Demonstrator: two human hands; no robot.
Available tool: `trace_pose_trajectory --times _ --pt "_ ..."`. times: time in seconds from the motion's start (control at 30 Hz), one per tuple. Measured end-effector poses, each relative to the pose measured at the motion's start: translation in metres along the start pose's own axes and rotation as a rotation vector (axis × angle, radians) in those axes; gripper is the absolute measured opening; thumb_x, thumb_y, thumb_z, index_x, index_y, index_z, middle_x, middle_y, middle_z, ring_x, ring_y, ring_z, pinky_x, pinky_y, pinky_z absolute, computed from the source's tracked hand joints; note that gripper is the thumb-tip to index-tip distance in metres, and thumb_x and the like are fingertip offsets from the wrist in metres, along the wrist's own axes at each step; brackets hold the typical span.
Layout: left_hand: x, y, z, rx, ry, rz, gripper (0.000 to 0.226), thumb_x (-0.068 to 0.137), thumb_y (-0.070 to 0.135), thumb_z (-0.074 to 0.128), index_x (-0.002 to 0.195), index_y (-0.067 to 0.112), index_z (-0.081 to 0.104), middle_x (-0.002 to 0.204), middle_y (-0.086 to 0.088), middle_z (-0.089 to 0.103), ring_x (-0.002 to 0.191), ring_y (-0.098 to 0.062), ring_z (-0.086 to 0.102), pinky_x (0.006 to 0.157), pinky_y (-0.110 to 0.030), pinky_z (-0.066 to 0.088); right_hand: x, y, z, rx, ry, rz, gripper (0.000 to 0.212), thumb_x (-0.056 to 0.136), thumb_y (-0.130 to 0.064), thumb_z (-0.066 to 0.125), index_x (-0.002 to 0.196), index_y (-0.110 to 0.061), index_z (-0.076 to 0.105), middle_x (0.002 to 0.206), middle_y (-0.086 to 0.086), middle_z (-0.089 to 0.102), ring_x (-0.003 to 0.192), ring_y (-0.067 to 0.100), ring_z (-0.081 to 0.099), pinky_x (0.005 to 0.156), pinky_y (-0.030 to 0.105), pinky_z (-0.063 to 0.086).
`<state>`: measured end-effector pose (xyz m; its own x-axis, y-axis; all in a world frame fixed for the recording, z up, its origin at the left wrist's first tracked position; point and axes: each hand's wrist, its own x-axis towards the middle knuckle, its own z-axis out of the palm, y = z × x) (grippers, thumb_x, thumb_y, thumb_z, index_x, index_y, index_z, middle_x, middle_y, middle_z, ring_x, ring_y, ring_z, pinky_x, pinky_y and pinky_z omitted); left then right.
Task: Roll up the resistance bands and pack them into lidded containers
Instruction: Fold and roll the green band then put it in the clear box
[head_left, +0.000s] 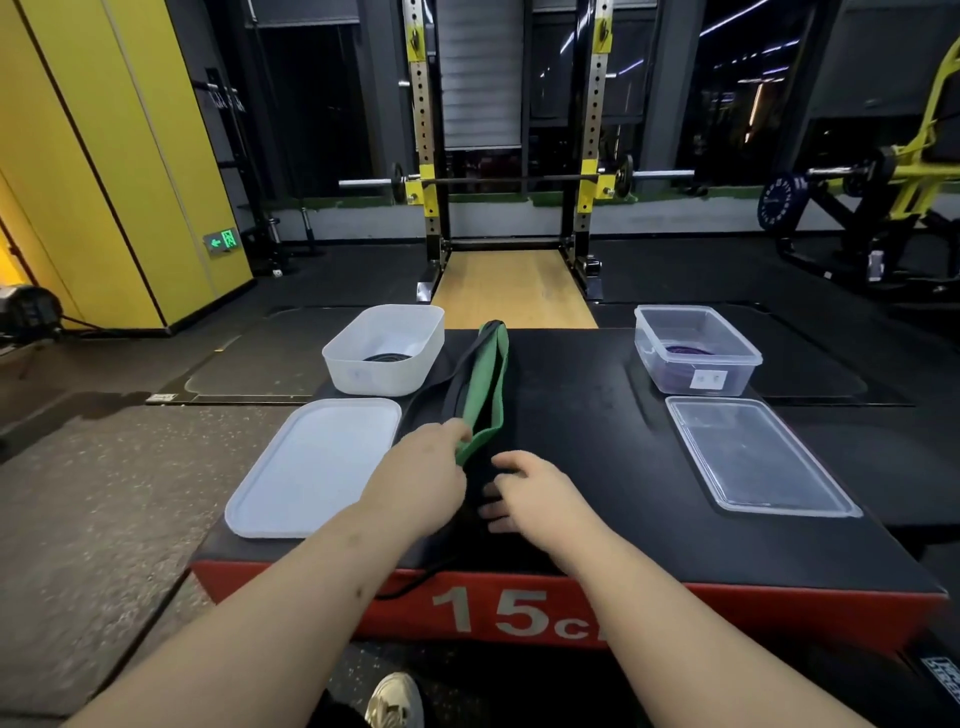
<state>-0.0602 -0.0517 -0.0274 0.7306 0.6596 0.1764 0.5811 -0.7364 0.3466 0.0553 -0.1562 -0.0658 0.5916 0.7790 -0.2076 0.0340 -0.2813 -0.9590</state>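
My left hand (421, 467) pinches the near end of the green resistance band (485, 379), which lies stretched lengthwise on the black plyo box (597, 415). Just right of that end my right hand (530, 491) rests with loose fingers, holding nothing. Left of the band stands a white container (363, 374) holding a coiled black band (387, 357). Well to its right, a clear container (727, 374) holds a purple band (685, 351).

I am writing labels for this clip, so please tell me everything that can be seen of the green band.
The green band is a flat, wide loop, rubber by its look, not yet rolled. It lies lengthwise on the black platform top, between the white container and the clear container, running away from the person. A black band lies along its left side, touching it. The left hand pinches its near end.
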Motion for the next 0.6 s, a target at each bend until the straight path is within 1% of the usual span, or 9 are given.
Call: trace_pose_trajectory --times 0.07,0.13,0.17,0.27,0.33,0.4,0.47,0.53,0.6 --pt "-0.001 0.013 -0.001 -0.036 0.045 0.053 0.053 0.086 0.013 0.052 0.134 0.035 0.050 0.126 0.003 0.063 0.111 -0.025 0.059 0.092 -0.040 0.051 -0.001 -0.007 -0.003 0.234 0.015 0.060 0.022 0.106 -0.018 0.045 0.122 -0.022 0.060 0.112 0.015 0.072 0.095 0.032 0.077 0.084 0.046 0.064" --pt "-0.004 0.032 -0.002 -0.054 0.064 0.109 0.062 0.088 0.012 0.053 0.145 0.036 0.043 0.133 0.003 0.061 0.117 -0.025 0.058 0.095 -0.038 0.050 -0.004 -0.014 -0.010 0.349 0.021 0.089 0.025 0.108 -0.026 0.044 0.114 -0.018 0.066 0.109 0.017 0.076 0.101 0.037 0.075 0.085 0.047 0.063" --pt "-0.006 0.042 -0.001 -0.047 0.071 0.138 0.063 0.089 0.012 0.053 0.147 0.035 0.041 0.132 0.002 0.062 0.116 -0.025 0.059 0.094 -0.037 0.049 -0.004 -0.016 -0.014 0.383 0.029 0.090 0.030 0.109 -0.030 0.042 0.113 -0.017 0.069 0.104 0.014 0.078 0.099 0.036 0.075 0.083 0.046 0.063" --pt "-0.010 0.062 0.007 -0.040 0.080 0.211 0.058 0.090 0.012 0.052 0.144 0.033 0.041 0.121 0.003 0.066 0.108 -0.024 0.061 0.085 -0.034 0.046 -0.001 -0.016 -0.029 0.447 0.052 0.106 0.042 0.107 -0.041 0.045 0.116 -0.011 0.073 0.088 0.008 0.078 0.080 0.026 0.073 0.064 0.036 0.060" --pt "-0.014 0.069 0.015 -0.089 0.026 0.221 0.057 0.089 0.017 0.054 0.141 0.033 0.037 0.116 0.003 0.066 0.106 -0.025 0.061 0.084 -0.033 0.046 -0.001 -0.011 -0.041 0.450 0.028 0.141 0.043 0.103 -0.045 0.052 0.114 -0.010 0.075 0.087 0.008 0.077 0.077 0.024 0.073 0.060 0.032 0.058" --pt "-0.018 0.074 0.022 -0.189 -0.080 0.202 0.069 0.087 0.027 0.058 0.148 0.037 0.028 0.126 0.002 0.064 0.114 -0.025 0.060 0.093 -0.035 0.049 0.003 -0.003 -0.051 0.455 0.024 0.176 0.040 0.100 -0.042 0.058 0.113 -0.009 0.076 0.097 0.011 0.079 0.085 0.026 0.076 0.067 0.035 0.060" --pt "-0.022 0.076 0.028 -0.325 -0.153 0.183 0.074 0.088 0.035 0.062 0.152 0.043 0.026 0.136 0.007 0.061 0.119 -0.017 0.060 0.098 -0.028 0.048 0.006 0.003 -0.057 0.415 0.011 0.196 0.033 0.098 -0.032 0.062 0.111 -0.006 0.076 0.102 0.014 0.078 0.095 0.030 0.076 0.081 0.040 0.061" --pt "-0.022 0.075 0.033 -0.408 -0.164 0.201 0.065 0.091 0.039 0.063 0.148 0.047 0.035 0.133 0.016 0.063 0.113 -0.006 0.061 0.095 -0.018 0.045 0.009 0.005 -0.061 0.318 0.013 0.218 0.026 0.093 -0.021 0.062 0.106 -0.003 0.077 0.104 0.019 0.077 0.103 0.035 0.075 0.093 0.048 0.058" --pt "-0.021 0.073 0.035 -0.448 -0.133 0.227 0.051 0.093 0.036 0.062 0.141 0.047 0.046 0.123 0.022 0.065 0.106 0.002 0.060 0.088 -0.009 0.042 0.012 0.006 -0.065 0.276 0.014 0.207 0.022 0.090 -0.011 0.061 0.098 -0.004 0.079 0.099 0.020 0.077 0.097 0.035 0.075 0.089 0.050 0.059"
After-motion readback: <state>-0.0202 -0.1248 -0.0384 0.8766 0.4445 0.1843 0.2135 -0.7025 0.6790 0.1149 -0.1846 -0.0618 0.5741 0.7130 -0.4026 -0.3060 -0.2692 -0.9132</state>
